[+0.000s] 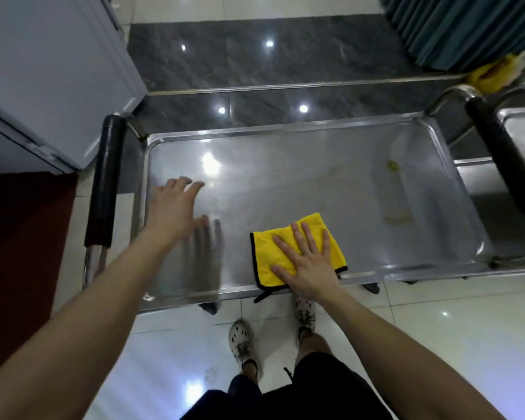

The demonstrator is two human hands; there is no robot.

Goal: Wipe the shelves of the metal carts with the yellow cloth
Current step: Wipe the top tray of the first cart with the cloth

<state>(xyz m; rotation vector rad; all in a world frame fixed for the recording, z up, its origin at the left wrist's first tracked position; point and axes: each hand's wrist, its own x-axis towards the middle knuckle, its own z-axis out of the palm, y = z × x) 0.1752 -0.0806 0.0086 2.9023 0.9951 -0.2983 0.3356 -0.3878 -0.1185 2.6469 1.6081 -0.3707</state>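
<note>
The top shelf point(285, 177) of the cart is looking like smooth, shiny metal, and it is throwing back the lights. A few dull yellowish smears point(397, 219) are showing near its right end. The yellow cloth point(267, 253) is looking soft and fuzzy, with a black sewn edge. The black handle point(103, 180) is looking matt. The white floor tiles point(437, 328) are gleaming, and the dark floor strip point(255, 56) is shining like polished stone. The red mat point(22, 253) is looking dull. The curtain point(467, 25) is hanging as pleated cloth.

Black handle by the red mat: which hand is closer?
Left. The left hand is just right of the black handle; the right hand presses the yellow cloth farther right.
</note>
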